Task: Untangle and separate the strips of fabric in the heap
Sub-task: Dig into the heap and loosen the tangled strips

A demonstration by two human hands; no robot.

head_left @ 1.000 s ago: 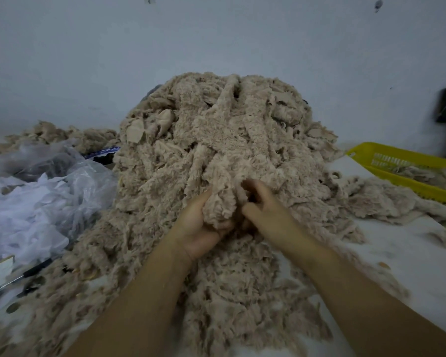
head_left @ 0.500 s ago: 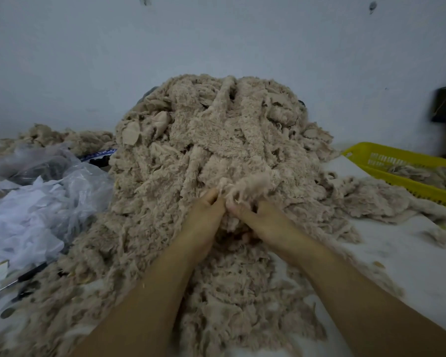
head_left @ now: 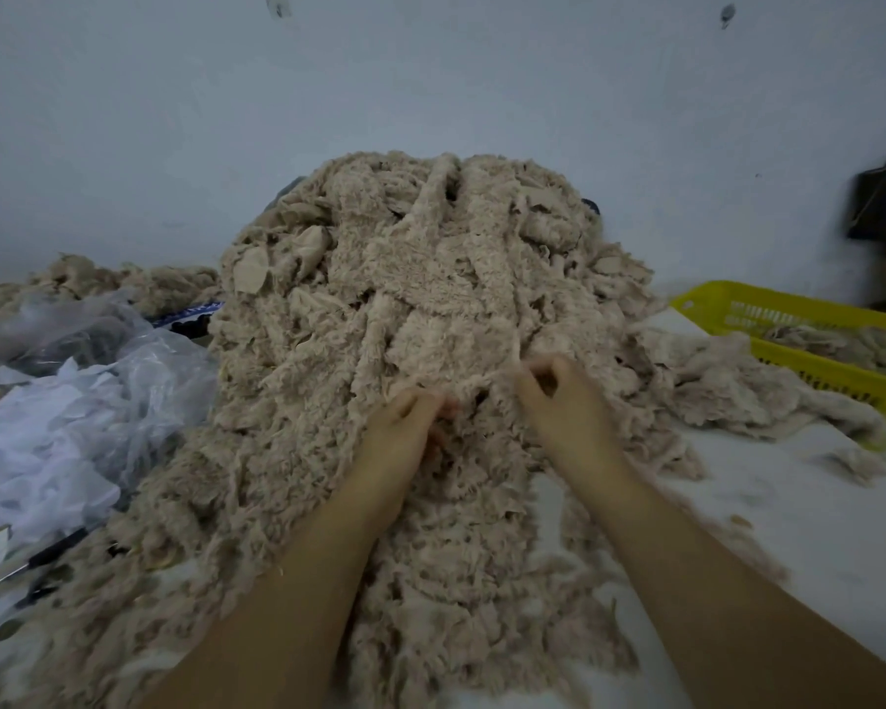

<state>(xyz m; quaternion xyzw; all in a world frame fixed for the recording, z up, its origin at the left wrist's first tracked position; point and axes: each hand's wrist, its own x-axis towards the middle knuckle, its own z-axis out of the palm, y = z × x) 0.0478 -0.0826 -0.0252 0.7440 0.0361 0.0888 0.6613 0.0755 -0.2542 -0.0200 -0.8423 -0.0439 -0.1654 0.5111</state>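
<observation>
Untangling step: left hand (head_left: 402, 432) and right hand (head_left: 563, 401), fingers curled, each pinch one fuzzy beige strip (head_left: 474, 383) stretched between them on the heap's (head_left: 379, 278) near slope. Next move probably calls for pulling it free without dragging neighbours, then setting it right of the heap, maybe in the yellow basket (head_left: 819, 373).

Just one head-worn wide-angle view, aimed forward and down, up close over the heap (head_left: 430, 309) on the worktop (head_left: 788, 534), wall (head_left: 430, 84) right behind.
</observation>
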